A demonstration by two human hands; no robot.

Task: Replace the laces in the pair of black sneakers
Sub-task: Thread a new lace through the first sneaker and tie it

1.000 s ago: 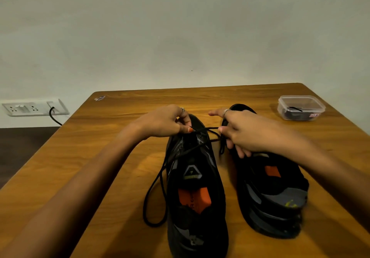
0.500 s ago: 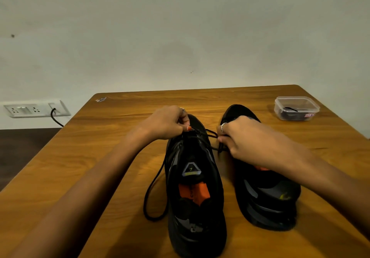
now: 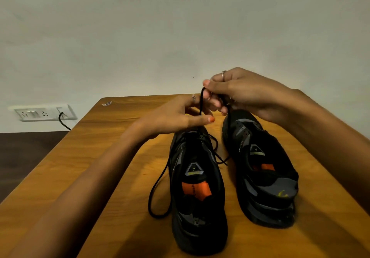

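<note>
Meanwhile, a person's right hand [image 3: 240,91] pinches a black lace [image 3: 200,103] and draws it up from the left sneaker [image 3: 198,187] on the wooden table [image 3: 120,177], apparently taking up slack, while the loosely curled left hand [image 3: 176,115] steadies its toe beside the unlaced right sneaker [image 3: 262,167].

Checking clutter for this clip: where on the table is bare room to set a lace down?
Bare wooden table lies left of the laced black sneaker, and right of the unlaced black sneaker. The gap between them is narrow, with a black lace trailing.
</note>
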